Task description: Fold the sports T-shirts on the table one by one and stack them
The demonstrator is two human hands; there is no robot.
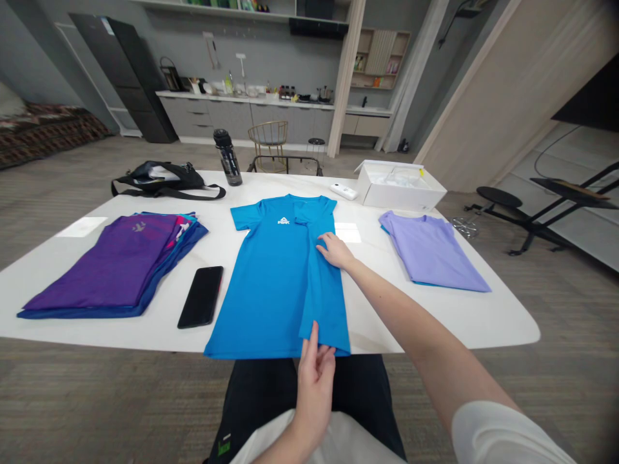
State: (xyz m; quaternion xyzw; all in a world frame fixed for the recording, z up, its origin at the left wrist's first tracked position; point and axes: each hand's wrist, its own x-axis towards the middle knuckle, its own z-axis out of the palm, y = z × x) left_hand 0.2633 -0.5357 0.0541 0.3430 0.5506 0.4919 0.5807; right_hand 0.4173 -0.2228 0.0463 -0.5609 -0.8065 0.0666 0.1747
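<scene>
A blue T-shirt (271,277) with a white chest logo lies on the white table (377,316), its hem at the near edge. Its right side is folded over toward the middle, and the left sleeve stays spread out. My left hand (316,374) touches the hem near the folded part, fingers extended and apart. Farther up, my right hand (334,250) rests on the right edge of the folded layer with its fingers spread.
Left of the shirt are a black phone (200,298), a stack of folded purple and blue clothes (111,264) and a black bag (164,180). A bottle (227,158) and a white box (399,187) stand at the back. Folded lavender clothing (435,251) lies right.
</scene>
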